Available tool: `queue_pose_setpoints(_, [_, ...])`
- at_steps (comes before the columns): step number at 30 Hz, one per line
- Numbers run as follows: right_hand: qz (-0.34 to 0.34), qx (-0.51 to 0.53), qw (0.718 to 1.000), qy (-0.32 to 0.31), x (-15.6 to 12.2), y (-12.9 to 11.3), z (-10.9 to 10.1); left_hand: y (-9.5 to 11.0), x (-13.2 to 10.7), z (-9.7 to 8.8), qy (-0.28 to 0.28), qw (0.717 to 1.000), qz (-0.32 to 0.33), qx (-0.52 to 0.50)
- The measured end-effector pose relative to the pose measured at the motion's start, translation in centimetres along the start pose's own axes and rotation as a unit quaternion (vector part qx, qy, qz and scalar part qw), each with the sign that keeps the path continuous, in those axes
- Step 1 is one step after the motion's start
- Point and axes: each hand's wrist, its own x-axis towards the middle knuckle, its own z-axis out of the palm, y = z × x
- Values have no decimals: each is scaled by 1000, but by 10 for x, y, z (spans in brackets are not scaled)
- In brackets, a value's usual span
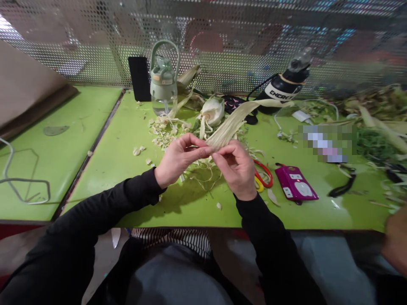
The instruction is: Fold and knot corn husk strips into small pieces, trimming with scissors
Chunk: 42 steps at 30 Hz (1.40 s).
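My left hand [178, 159] and my right hand [237, 169] meet above the green table [104, 161], both pinching the near end of a long pale corn husk leaf [237, 118]. The leaf runs up and to the right from my fingers. Thin husk shreds [203, 169] lie on the table under my hands. A pale rolled husk piece [212, 112] sits just behind them, beside a pile of small husk cuttings [163, 133].
Red and yellow scissors [263, 176] and a magenta device [295, 184] lie right of my hands. At the back stand a green water bottle [163, 80], a black phone [140, 78] and a black bottle [282, 87]. Husk heaps [378, 123] fill the right. Another person's hand [396, 243] is at the right edge.
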Motion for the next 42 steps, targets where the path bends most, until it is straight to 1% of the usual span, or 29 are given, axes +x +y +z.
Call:
queue_pose_setpoints(3, [13, 37, 999, 7, 0, -1, 4, -1, 0, 1, 9, 1000, 3, -19])
queue_pose_setpoints(5, [16, 69, 997, 13, 0, 1, 7, -2, 2, 0, 6, 1000, -6, -30])
queue_pose_setpoints(8, [22, 91, 995, 27, 0, 3, 8, -3, 5, -4, -21, 998, -56, -32])
queue_pose_setpoints(11, [27, 76, 996, 42, 1, 3, 6, -6, 9, -10, -55, 990, -123, -26])
queue_pose_setpoints(13, [26, 63, 997, 43, 1, 4, 5, -7, 10, -13, -71, 987, -141, -23])
queue_pose_setpoints(18, [38, 69, 997, 18, 1, 7, 2, -7, 12, -16, -79, 989, -121, -20])
queue_pose_setpoints(25, [24, 81, 996, 21, 1, 12, 4, -4, 12, -13, -67, 988, -134, -33])
queue_pose_setpoints(27, [42, 84, 995, 19, 2, 9, 4, -5, 12, -13, -62, 990, -125, -28])
queue_pose_setpoints(31, [124, 94, 988, -19, 5, 3, 2, -4, 12, -13, -43, 992, -120, -10])
queue_pose_setpoints(33, [153, 73, 985, -31, 6, 1, 2, -3, 11, -12, -36, 992, -118, -6])
queue_pose_setpoints(37, [166, 39, 985, -37, 7, -1, 4, -4, 11, -12, -24, 994, -106, -4])
queue_pose_setpoints(42, [184, 69, 980, -37, 6, 2, 6, -7, 12, -13, -23, 995, -94, 3])
